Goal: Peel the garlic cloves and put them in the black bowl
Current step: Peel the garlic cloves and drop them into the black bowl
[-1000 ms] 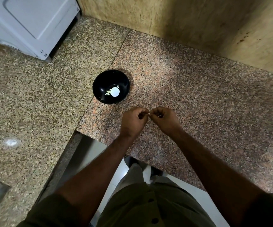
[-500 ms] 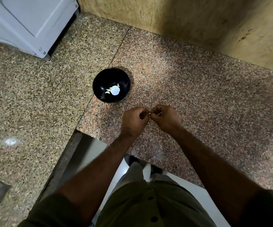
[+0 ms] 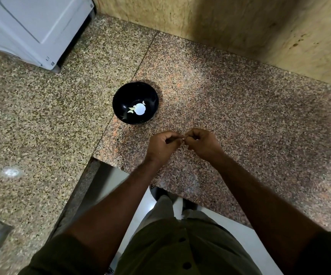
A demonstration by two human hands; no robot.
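Both hands meet mid-frame, left hand and right hand pinching one garlic clove to strip skin; black bowl waits upper-left.

A single wide-angle view is taken from the person's head, directed forward and steeply down. The granite tabletop is seen from above at arm's length, with both forearms entering from the bottom edge. No second view is supplied.
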